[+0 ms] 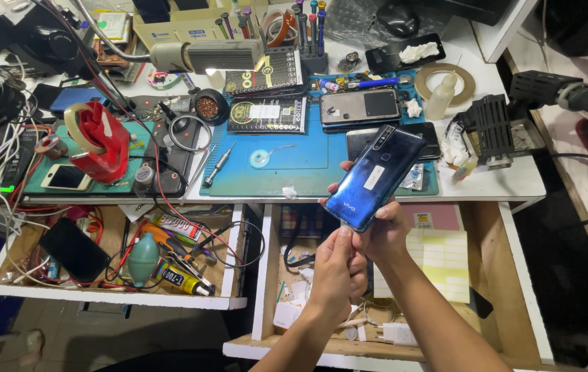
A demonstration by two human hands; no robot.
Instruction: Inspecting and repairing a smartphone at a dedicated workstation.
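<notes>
Blue phone held back-up over the open drawers, both my hands on its lower end.

My right hand [385,231] cups the blue phone [375,178] from beneath, its grip closed around the bottom edge with fingertips showing at the left side. My left hand [338,265] has its grip pinched together at the phone's bottom corner; whether something small sits between those fingers I cannot tell. The phone tilts up and to the right, its top end over the blue work mat [287,162] on the counter [507,182]. Just beyond it lies another phone [359,108] face down, and a clear squeeze bottle [441,96] stands to the right. A red tape dispenser [101,141] sits well apart on the left.
</notes>
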